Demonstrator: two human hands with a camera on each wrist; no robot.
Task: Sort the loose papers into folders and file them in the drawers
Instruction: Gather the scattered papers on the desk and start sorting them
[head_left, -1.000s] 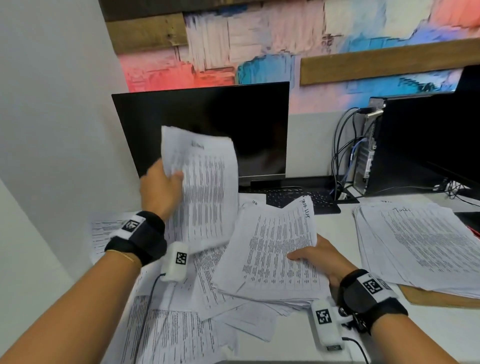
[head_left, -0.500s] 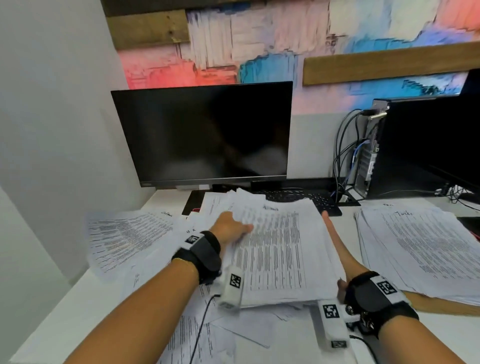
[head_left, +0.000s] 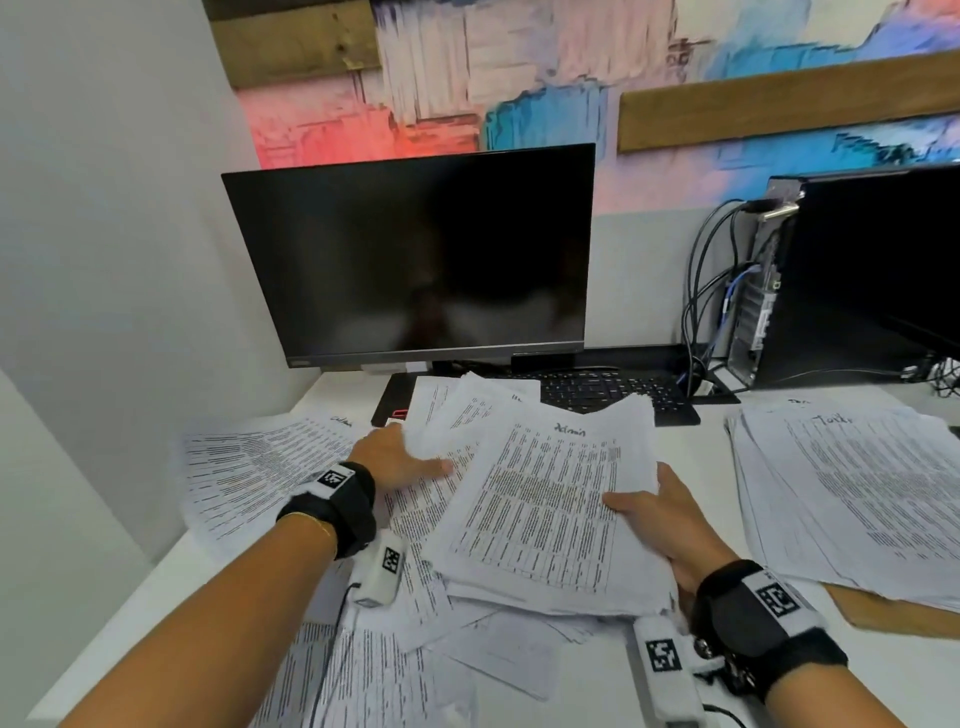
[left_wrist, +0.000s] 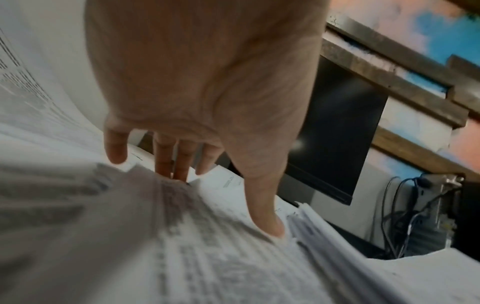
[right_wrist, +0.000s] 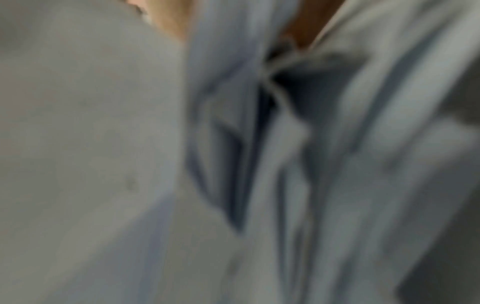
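Sorting is what is in hand here: the person's right hand (head_left: 670, 525) grips the near right edge of a thick stack (head_left: 550, 509) headed "Admin" in handwriting, thumb laid on the top sheet and fingers tucked under, while the left hand (head_left: 400, 457) lies flat, fingers straight and spread, on the loose papers (head_left: 415, 525) just left of that stack. In the left wrist view the fingertips (left_wrist: 166, 164) touch the printed sheets without curling round any. The right wrist view is only a blur of paper edges.

No folder lies among these sheets and no drawer is in view, so filing looks some way off, I would say. A second pile (head_left: 852, 499) sits well apart on the right, over what may be a brown folder (head_left: 893, 608). Another spread (head_left: 260, 462) lies at the far left by the wall.

The next move probably calls for squaring the stack or drawing the next sheet off the heap, with the left hand pinning what stays.

Room is tight: the monitor (head_left: 415, 254) and keyboard (head_left: 613, 392) stand close behind, papers overlap the keyboard's left end, and sheets (head_left: 363, 675) at the desk's near edge could slide off. Bare desk (head_left: 691, 467) shows between the two piles.
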